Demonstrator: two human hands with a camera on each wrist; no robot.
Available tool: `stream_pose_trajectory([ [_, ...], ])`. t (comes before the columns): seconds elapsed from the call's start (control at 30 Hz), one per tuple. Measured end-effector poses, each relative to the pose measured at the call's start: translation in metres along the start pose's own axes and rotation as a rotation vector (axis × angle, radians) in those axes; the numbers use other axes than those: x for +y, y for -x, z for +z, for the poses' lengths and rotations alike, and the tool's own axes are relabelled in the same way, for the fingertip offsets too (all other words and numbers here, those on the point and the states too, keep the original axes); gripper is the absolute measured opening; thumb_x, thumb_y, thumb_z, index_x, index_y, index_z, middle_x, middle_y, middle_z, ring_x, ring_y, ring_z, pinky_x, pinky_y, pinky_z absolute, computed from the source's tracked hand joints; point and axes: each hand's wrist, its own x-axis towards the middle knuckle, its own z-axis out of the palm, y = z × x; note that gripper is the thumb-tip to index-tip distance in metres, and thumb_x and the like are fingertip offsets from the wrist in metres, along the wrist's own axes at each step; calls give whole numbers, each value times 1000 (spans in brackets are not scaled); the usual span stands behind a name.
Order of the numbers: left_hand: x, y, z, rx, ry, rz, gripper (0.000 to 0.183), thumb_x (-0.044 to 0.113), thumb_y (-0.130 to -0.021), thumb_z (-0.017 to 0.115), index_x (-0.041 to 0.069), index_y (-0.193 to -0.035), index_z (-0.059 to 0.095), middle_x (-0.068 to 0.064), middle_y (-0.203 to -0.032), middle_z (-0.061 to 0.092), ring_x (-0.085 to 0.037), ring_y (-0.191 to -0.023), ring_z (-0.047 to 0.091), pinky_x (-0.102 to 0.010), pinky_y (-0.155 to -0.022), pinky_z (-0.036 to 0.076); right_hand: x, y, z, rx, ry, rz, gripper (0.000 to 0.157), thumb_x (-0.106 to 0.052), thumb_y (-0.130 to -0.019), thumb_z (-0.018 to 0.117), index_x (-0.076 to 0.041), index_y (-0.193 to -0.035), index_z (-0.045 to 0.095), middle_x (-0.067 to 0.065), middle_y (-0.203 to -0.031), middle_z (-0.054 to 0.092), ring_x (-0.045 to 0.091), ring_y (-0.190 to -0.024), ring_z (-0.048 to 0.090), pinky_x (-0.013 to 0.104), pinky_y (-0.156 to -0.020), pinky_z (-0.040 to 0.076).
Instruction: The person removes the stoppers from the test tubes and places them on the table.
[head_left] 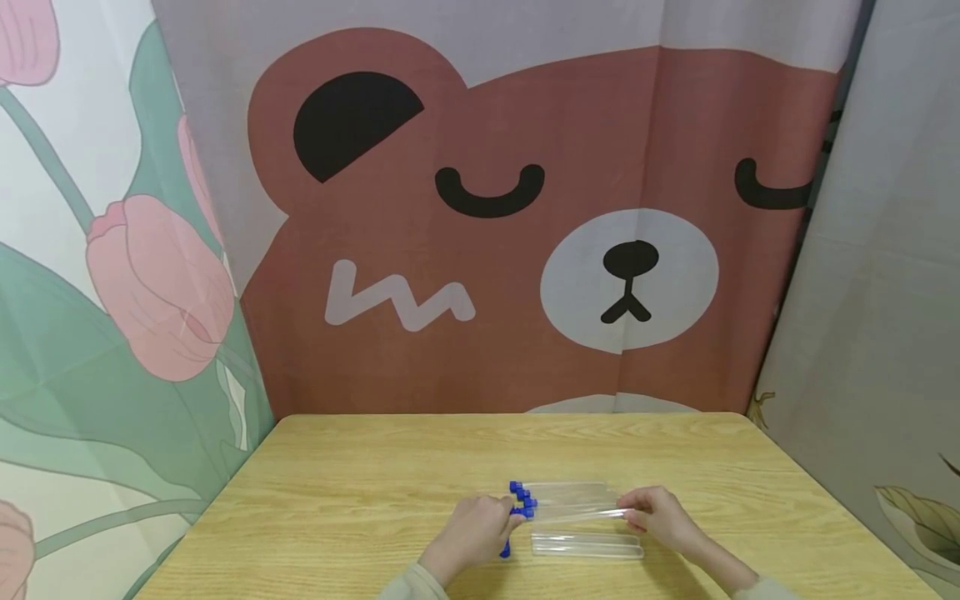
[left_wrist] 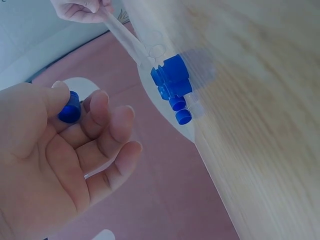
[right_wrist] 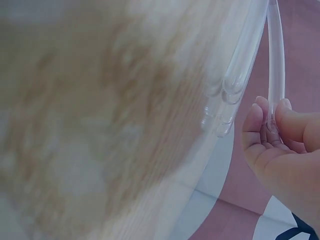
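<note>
A small blue cap point(left_wrist: 70, 112) is pinched between the thumb and index finger of my left hand point(head_left: 480, 527), the other fingers loosely bent. My right hand point(head_left: 662, 512) pinches a clear test tube point(right_wrist: 276, 60) near its rounded end, the tube pointing left towards the left hand. In the head view the tube's far end reaches the group of blue caps beside the left fingertips. Behind it, several clear tubes point(head_left: 566, 486) with blue caps point(left_wrist: 175, 75) at their left ends lie side by side. Nearer me lie uncapped clear tubes point(head_left: 587, 547).
More blue cap point(head_left: 505, 550) material shows on the table just below the left hand. The wood-grain table point(head_left: 360, 467) ends at a curtain with a bear print point(head_left: 510, 350). Patterned curtains point(head_left: 847, 375) hang at both sides.
</note>
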Motion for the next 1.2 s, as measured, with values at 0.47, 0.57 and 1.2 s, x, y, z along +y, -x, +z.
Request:
stream_pose_trajectory([
  [0.47, 1, 1, -2, -1, 19, -10, 26, 29, -92, 48, 11, -74, 54, 9, -55, 33, -4, -47, 34, -19, -42, 30, 2, -1, 1, 12, 58, -26, 12, 9, -82, 55, 19, -89, 57, 18, -76, 61, 12, -60, 55, 27, -53, 49],
  [0.57, 1, 2, -2, 1, 26, -11, 26, 28, -92, 48, 11, -73, 54, 9, -55, 32, -4, -47, 33, -19, -42, 30, 4, -2, 2, 15, 70, -20, 11, 10, -81, 56, 17, -89, 58, 17, -78, 61, 11, -61, 55, 26, -52, 49],
  [1.2, 0, 2, 1, -16, 35, -20, 27, 29, -92, 48, 13, -71, 51, 8, -54, 31, -4, -45, 32, -19, -40, 29, 8, -5, 5, -18, 201, -68, 11, 5, -74, 65, 6, -84, 61, 9, -79, 60, 12, -67, 51, 22, -58, 45],
])
